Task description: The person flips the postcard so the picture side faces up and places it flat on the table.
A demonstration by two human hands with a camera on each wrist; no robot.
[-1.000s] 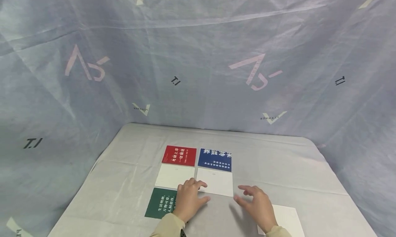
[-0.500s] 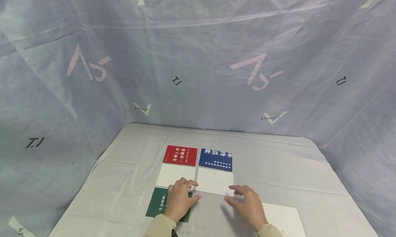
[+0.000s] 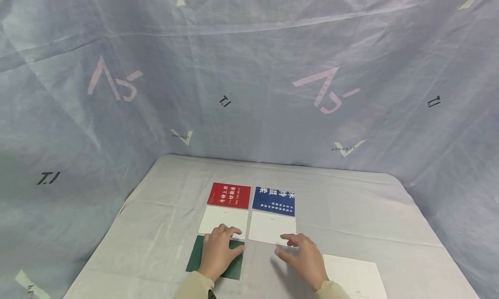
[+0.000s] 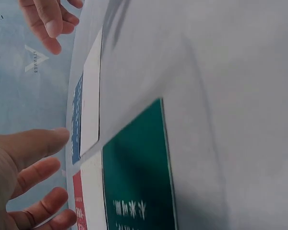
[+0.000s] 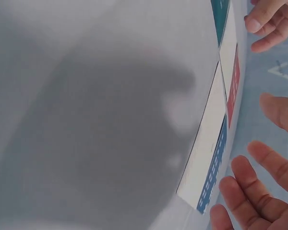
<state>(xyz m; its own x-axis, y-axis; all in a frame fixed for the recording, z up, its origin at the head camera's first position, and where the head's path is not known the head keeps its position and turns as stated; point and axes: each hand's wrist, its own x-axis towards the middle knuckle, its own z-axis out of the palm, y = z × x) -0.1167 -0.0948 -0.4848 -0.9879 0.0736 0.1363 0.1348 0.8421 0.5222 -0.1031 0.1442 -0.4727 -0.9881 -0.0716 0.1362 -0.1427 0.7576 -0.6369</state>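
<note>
My left hand (image 3: 218, 252) hovers over the green card (image 3: 234, 271), thumb and fingers apart and loosely bent, with nothing held. Part of that card is hidden under the hand; white lettering shows on it in the left wrist view. Directly behind it lies a white card (image 3: 223, 219), and behind that a red card (image 3: 229, 196) with white writing. My right hand (image 3: 304, 259) hangs above the cloth just in front of the middle white card (image 3: 272, 228), its fingers also parted around nothing. A blue lettered card (image 3: 274, 201) adjoins this white card on its far side.
Another white card (image 3: 355, 276) lies at the front right, beside my right wrist. Pale grey cloth (image 3: 343, 195) covers the table, and a printed cloth wall (image 3: 257, 95) rises behind and on both sides.
Both hands have drifted left, the left one further over the green card. More of the front-right white card shows now. The cards keep their places.
</note>
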